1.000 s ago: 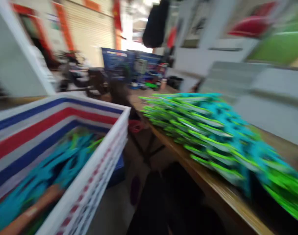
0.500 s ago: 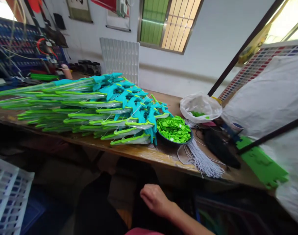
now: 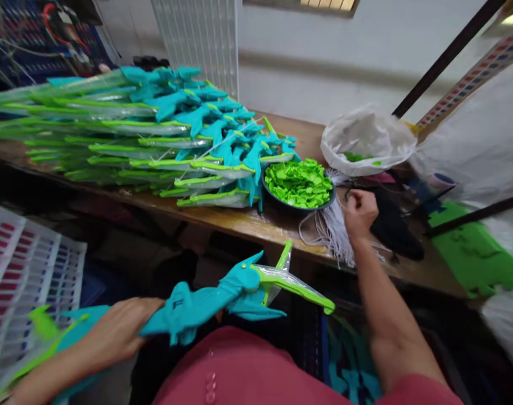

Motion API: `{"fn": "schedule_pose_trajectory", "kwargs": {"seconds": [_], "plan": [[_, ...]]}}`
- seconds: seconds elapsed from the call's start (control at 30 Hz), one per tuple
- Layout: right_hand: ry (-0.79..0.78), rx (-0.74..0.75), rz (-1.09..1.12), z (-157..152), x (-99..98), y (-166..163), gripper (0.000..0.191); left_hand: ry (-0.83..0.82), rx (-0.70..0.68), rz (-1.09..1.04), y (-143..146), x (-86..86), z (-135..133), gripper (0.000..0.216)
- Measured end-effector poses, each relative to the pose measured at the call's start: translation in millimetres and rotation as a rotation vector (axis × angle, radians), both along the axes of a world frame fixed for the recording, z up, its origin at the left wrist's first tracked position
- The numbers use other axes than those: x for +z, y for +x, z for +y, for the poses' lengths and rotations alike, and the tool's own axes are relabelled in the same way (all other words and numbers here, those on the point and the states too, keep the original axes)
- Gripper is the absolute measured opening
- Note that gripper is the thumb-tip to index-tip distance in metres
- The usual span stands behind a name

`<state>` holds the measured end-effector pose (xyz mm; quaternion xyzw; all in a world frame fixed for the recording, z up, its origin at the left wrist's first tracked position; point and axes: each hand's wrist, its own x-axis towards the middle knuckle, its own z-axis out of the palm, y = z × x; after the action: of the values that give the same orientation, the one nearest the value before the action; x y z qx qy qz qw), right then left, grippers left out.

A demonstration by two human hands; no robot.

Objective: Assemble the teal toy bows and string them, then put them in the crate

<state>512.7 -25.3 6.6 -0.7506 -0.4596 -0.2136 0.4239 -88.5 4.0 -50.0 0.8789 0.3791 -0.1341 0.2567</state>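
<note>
My left hand point(image 3: 125, 323) is wrapped around the narrow part of a toy point(image 3: 197, 309), at the lower left in front of my body. The toy has a teal plastic body and wing-like parts of clear film edged in lime green; it looks like a winged creature. My right hand point(image 3: 361, 211) reaches over the table, fingers closed in a pinch above a bundle of white cords point(image 3: 334, 233). What those fingers hold is too small to make out. Just left of that hand, a dark bowl point(image 3: 277, 201) is heaped with small bright green plastic pieces point(image 3: 301, 183).
A large pile of similar toys point(image 3: 155, 140) covers the table's left side. Behind my right hand stands a white plastic bag point(image 3: 336, 149) with green pieces inside. A green foam mat point(image 3: 471, 244) lies at the right, and a white basket point(image 3: 32, 270) stands at lower left.
My left hand has come into view with a toy in its grip. My right hand has moved from near my lap up to the cords. The view has tilted down.
</note>
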Motion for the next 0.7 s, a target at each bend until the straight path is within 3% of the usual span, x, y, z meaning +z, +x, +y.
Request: {"fn": "schedule_pose_trajectory", "kwargs": {"seconds": [0.07, 0.17, 0.23, 0.3, 0.33, 0.43, 0.53, 0.7], "plan": [[-0.123, 0.023, 0.032, 8.4, 5.2, 3.4, 0.026, 0.009, -0.007, 0.113, 12.3, -19.4, -20.7, 0.048], [-0.353, 0.122, 0.043, 30.7, 9.4, -12.9, 0.018, -0.024, -0.063, 0.18, 40.6, -48.7, -46.5, 0.046], [-0.485, 0.149, 0.036, 49.3, 9.0, -29.1, 0.036, -0.043, -0.064, 0.172, 53.3, -61.7, -61.2, 0.042], [-0.606, 0.149, 0.036, 67.0, 6.3, -42.4, 0.053, -0.046, -0.042, 0.149, 57.0, -66.8, -72.0, 0.043], [-0.663, 0.149, 0.04, 74.5, 4.3, -46.9, 0.052, -0.05, -0.027, 0.131, 56.0, -66.6, -75.3, 0.045], [-0.783, 0.164, 0.059, 89.2, -1.4, -52.6, 0.03, -0.109, 0.014, 0.065, 48.8, -61.0, -75.4, 0.063], [-0.79, 0.204, 0.074, 93.0, -4.8, -51.6, 0.024, -0.22, 0.073, 0.023, 43.9, -57.4, -64.9, 0.084], [-0.554, 0.271, 0.131, 88.1, -6.4, -46.2, 0.018, -0.291, 0.181, -0.073, 47.5, -64.8, -54.1, 0.076]]}}
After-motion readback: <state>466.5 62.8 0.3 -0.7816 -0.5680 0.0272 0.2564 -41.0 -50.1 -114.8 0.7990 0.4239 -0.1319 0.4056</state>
